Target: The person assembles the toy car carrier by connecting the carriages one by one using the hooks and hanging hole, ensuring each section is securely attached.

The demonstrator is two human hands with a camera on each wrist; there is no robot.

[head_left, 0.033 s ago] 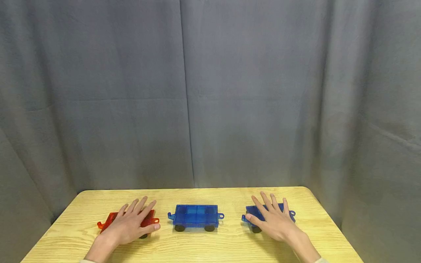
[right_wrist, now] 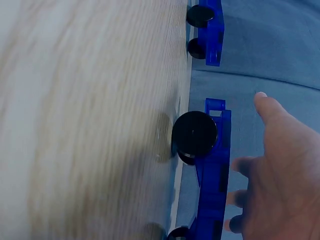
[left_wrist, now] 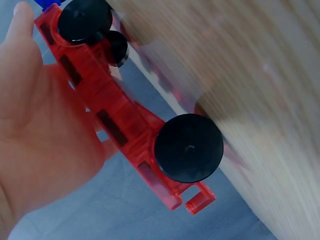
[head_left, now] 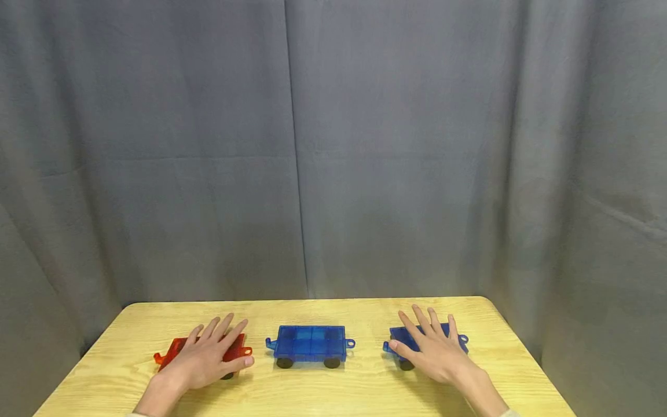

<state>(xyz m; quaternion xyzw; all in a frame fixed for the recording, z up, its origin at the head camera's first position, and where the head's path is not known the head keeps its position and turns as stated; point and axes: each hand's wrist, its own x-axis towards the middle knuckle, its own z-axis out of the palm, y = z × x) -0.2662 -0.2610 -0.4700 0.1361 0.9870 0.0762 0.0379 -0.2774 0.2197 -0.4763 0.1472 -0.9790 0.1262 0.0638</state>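
Observation:
My left hand [head_left: 211,352] lies flat with straight fingers on a red translucent wheeled cart [head_left: 175,346] at the table's left; the thumb runs along its near side. The left wrist view shows that red cart [left_wrist: 117,117] from the side, its black wheels [left_wrist: 188,148] on the wood, with the left hand's palm [left_wrist: 40,140] above it. My right hand [head_left: 429,346] rests spread on a blue wheeled cart [head_left: 461,340] at the right. In the right wrist view, this blue cart [right_wrist: 212,165] sits under the right hand [right_wrist: 282,170]. A second blue cart [head_left: 311,341] stands untouched between the hands.
The light wooden table [head_left: 339,388] has rounded far corners, and a grey curtain [head_left: 333,145] hangs close behind and beside it. The middle blue cart [right_wrist: 210,30] also shows at the top of the right wrist view. Bare wood lies in front of the carts.

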